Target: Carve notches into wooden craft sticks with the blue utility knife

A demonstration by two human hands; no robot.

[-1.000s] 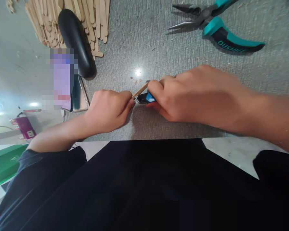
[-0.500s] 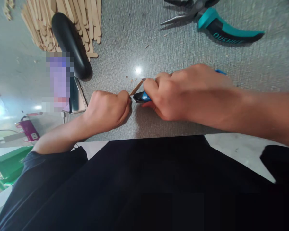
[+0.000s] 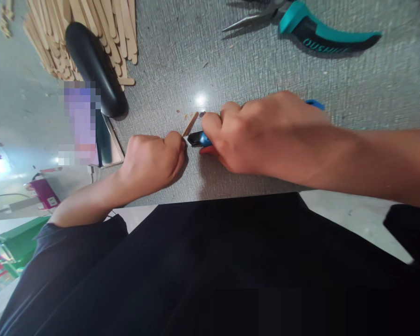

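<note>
My left hand (image 3: 154, 156) is closed in a pinch on a thin wooden craft stick (image 3: 191, 124), whose free end points up and away from me. Wrapped in my right hand (image 3: 255, 135) is a utility knife (image 3: 203, 138) with a blue body, a black tip and a reddish part below. Its tip lies right beside the stick, close to my left fingertips. A bit of blade seems to show there, but I cannot tell whether it touches the wood. My right fingers hide most of the knife; its blue end sticks out behind the hand.
Small shavings (image 3: 186, 116) lie beyond the stick. Teal-handled pliers (image 3: 322, 35) rest at the upper right. At the upper left are many craft sticks (image 3: 126, 37), a black oblong case (image 3: 94, 67) and a phone (image 3: 108, 140). The table's near edge (image 3: 210, 198) runs along my body.
The view has shifted slightly, so most things sit further left. A small gap now shows between the stick's free end and my right thumb. Both grips stay the same.
</note>
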